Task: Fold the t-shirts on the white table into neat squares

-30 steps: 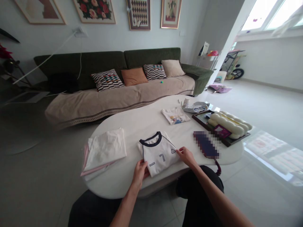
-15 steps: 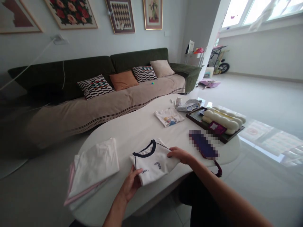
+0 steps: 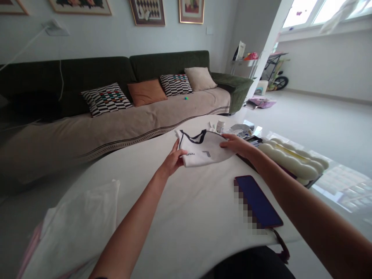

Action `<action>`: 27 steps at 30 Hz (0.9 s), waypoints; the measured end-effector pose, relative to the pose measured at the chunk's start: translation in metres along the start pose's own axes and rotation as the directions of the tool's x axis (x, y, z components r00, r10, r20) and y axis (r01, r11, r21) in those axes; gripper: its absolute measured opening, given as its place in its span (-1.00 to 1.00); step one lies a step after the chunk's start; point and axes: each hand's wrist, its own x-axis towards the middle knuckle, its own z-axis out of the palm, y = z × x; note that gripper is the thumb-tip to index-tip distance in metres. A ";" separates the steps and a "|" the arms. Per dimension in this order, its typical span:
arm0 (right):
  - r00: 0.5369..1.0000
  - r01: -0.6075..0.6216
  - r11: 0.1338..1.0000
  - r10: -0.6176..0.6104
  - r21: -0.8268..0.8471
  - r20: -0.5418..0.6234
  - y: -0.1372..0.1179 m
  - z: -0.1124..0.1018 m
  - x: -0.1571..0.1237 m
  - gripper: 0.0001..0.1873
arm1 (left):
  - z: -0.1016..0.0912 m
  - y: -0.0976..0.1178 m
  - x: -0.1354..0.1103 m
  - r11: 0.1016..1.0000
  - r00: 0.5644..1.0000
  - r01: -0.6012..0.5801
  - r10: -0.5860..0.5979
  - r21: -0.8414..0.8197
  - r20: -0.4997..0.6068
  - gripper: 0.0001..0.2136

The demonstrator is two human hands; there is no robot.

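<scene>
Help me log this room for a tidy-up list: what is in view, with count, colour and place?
jersey: one, white with navy collar, folded, held over the table
table: one, white, in front of the person
phone: one, dark blue, on the table's right side
folded clothes: one pile, white over pink, table's near left
padded item: one, cream, table's far right
sofa: one, dark green, beige cover, by the wall
cushions: four, two black-and-white, one orange, one beige, on the sofa
framed pictures: four, cut off, on the wall
left hand: one, grips the jersey's left edge
right hand: one, grips its right edge
</scene>
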 end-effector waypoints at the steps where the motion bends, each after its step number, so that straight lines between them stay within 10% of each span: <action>1: 0.997 0.042 0.995 -0.048 -0.090 -0.067 0.003 -0.008 0.019 -0.52 | 0.004 -0.005 0.022 0.999 0.999 0.004 -0.002 0.050 -0.048 -0.35; 5: 0.971 0.070 0.906 -0.157 -0.416 -0.179 0.041 -0.015 0.071 -0.54 | 0.016 -0.057 0.077 0.971 0.944 0.165 -0.104 0.176 -0.312 -0.46; 10: 0.962 0.021 0.845 -0.162 -0.534 -0.219 0.098 0.001 0.084 -0.42 | 0.015 -0.120 0.092 0.964 0.913 0.189 -0.102 0.189 -0.395 -0.54; 16: 0.913 0.062 0.641 -0.346 -0.765 -0.215 0.092 0.022 0.066 -0.45 | 0.016 -0.118 0.084 0.886 0.922 0.122 0.066 0.448 -0.382 -0.57; 19: 0.898 0.220 0.417 -0.440 -0.882 0.016 0.090 0.058 0.049 -0.46 | 0.021 -0.104 0.044 0.700 0.963 0.062 0.145 0.712 -0.226 -0.53; 22: 0.942 0.271 0.347 -0.286 -0.898 0.174 0.100 0.088 0.037 -0.46 | 0.008 -0.088 -0.025 0.502 0.975 -0.159 0.216 0.850 0.055 -0.51; 27: 0.964 0.250 0.356 -0.177 -0.901 0.198 0.096 0.100 0.025 -0.47 | -0.087 -0.052 -0.149 0.187 0.939 -0.073 0.344 0.980 0.004 -0.65</action>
